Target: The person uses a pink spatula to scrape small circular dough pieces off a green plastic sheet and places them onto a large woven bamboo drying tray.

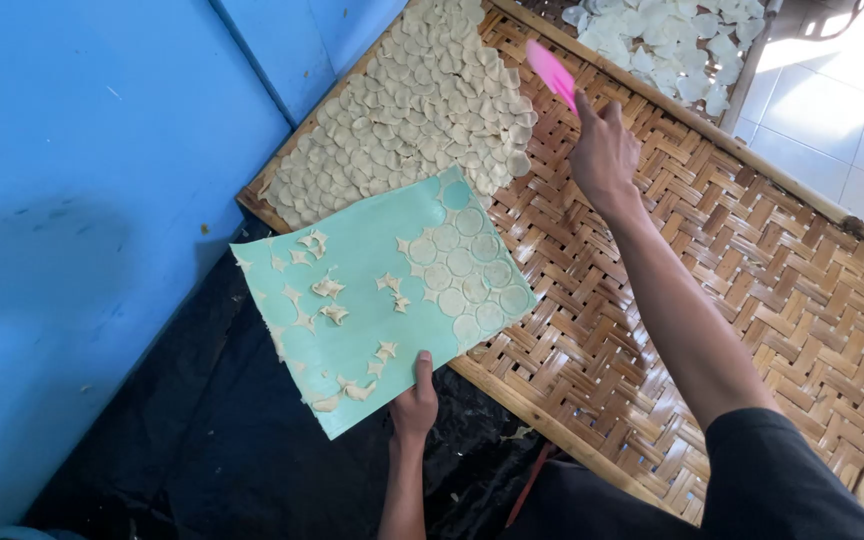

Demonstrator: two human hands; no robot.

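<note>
My left hand (415,400) grips the near edge of a mint-green flexible mat (362,320), thumb on top. The mat rests partly over a woven bamboo tray (712,260). Thin round dough discs (467,270) cling to the mat's right part, and small leftover dough scraps (327,290) dot the rest. My right hand (602,150) is raised over the tray and holds a pink flat scraper (552,72), slightly blurred. A dense layer of pale dough discs (422,100) covers the tray's far left end.
A blue wall (92,180) rises at the left. Dark plastic sheeting (222,450) lies on the floor under the mat's near part. A second tray with whiter discs (662,40) sits beyond. White floor tiles (852,120) show at the upper right.
</note>
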